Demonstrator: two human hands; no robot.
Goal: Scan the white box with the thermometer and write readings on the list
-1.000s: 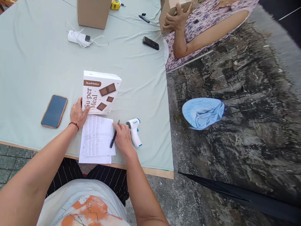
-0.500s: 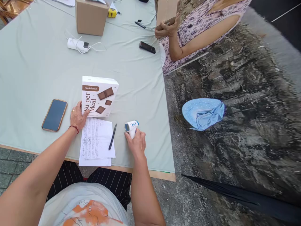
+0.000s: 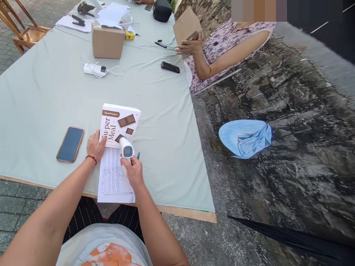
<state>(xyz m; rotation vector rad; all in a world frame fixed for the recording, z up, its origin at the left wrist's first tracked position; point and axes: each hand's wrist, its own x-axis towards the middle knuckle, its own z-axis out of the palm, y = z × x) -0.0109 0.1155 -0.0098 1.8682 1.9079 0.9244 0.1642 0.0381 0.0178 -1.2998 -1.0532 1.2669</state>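
My left hand [image 3: 95, 145] grips the lower left edge of a white Super Meal box [image 3: 119, 123] with chocolate pieces printed on its front. In my right hand [image 3: 133, 170] is a white infrared thermometer [image 3: 127, 146] with a blue-rimmed screen, its far end in front of the box's lower right part. Printed sheets [image 3: 111, 184] lie below the box, partly under my right hand. Only the tip of a black pen [image 3: 138, 155] shows beside that hand. A smartphone [image 3: 70, 144] in a brown case lies left of my left hand.
Farther back on the cloth-covered table [image 3: 50, 96] are a white device with a cable [image 3: 94, 69], a cardboard box [image 3: 108, 42], a yellow tape measure [image 3: 129, 35] and a black phone [image 3: 170, 67]. Another person's hand [image 3: 191, 46] holds a carton [image 3: 186, 26]. A blue hat [image 3: 244, 136] lies right of the table.
My right hand has lifted the thermometer and brought it left, over the papers to the box's front. The other person's carton has tilted. The view has shifted, showing more of the table's far end.
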